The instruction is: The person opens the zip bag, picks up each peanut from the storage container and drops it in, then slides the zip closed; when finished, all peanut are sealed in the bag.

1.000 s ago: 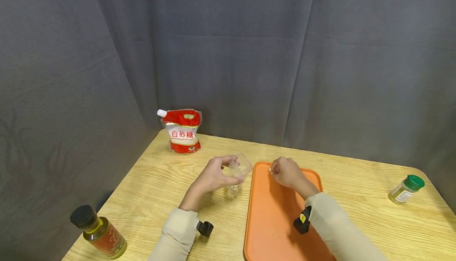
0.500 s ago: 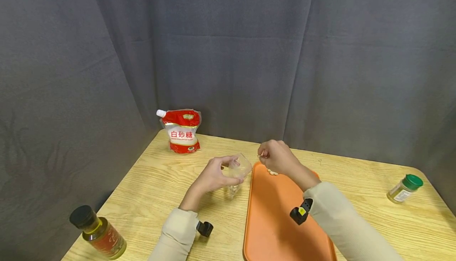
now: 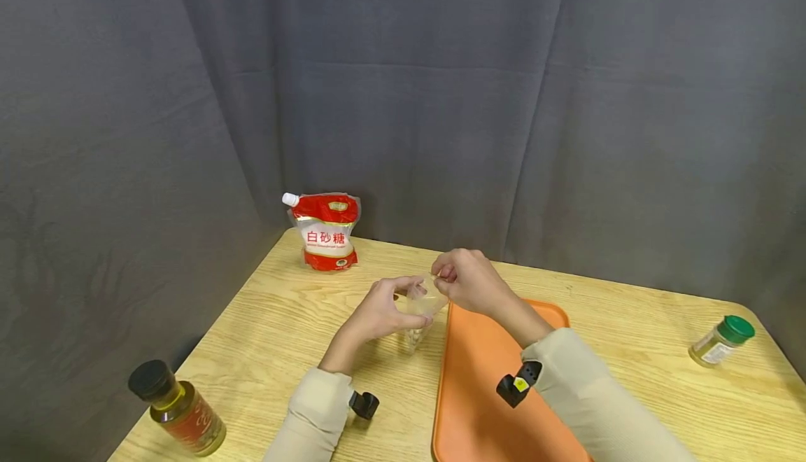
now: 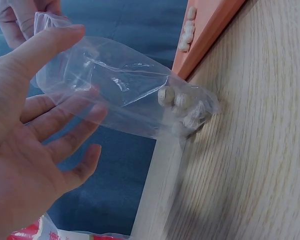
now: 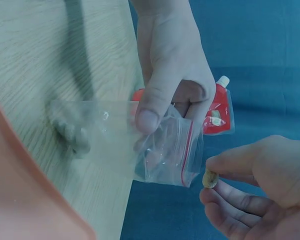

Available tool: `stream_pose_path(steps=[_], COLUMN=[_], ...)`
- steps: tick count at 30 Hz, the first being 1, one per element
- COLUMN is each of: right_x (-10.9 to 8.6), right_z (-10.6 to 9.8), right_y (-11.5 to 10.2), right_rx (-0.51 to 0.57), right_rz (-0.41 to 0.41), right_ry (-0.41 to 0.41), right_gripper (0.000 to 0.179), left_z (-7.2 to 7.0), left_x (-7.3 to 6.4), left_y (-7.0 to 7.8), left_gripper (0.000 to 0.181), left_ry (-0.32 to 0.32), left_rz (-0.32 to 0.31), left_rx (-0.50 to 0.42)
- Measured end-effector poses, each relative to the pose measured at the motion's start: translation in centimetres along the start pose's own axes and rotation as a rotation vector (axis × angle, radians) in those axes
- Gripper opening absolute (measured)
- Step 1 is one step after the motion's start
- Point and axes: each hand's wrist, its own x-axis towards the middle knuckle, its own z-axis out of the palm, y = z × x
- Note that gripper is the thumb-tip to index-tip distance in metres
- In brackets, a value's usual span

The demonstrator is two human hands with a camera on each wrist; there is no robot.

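Note:
My left hand (image 3: 380, 313) holds a clear zip bag (image 4: 125, 75) upright by its upper part, thumb on one side and fingers on the other, so its mouth gapes. Several unshelled peanuts (image 4: 182, 106) lie at the bottom of the bag, down at the tabletop. Between thumb and fingertips, my right hand (image 3: 469, 281) pinches one peanut (image 5: 210, 179). It is right by the bag's mouth, next to the red zip strip. On the orange tray (image 3: 478, 378) to the right, a short row of peanuts (image 4: 188, 31) shows in the left wrist view.
A red and white sugar pouch (image 3: 326, 238) with a white cap stands at the back left. An oil bottle (image 3: 189, 416) with a black cap is at the front left. A green-lidded jar (image 3: 720, 341) stands far right. Grey curtains enclose the table's back and left.
My right hand has lifted from the tray's far end with a peanut and moved left to the bag's mouth. The left hand keeps the bag in nearly the same spot.

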Motion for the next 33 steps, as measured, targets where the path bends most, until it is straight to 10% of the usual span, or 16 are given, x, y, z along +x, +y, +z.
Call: stream_pose_path(steps=[33], right_x=[-0.7], right_z=[-1.2], right_y=[1.6], right_rx=[0.008], right_rz=[0.082], right_ry=[-0.004], right_gripper=[0.012], left_z=[0.0], left_x=[0.1], left_y=[-0.1], left_gripper=[0.07], left_ry=[0.013], left_rz=[-0.009], left_rx=[0.023])
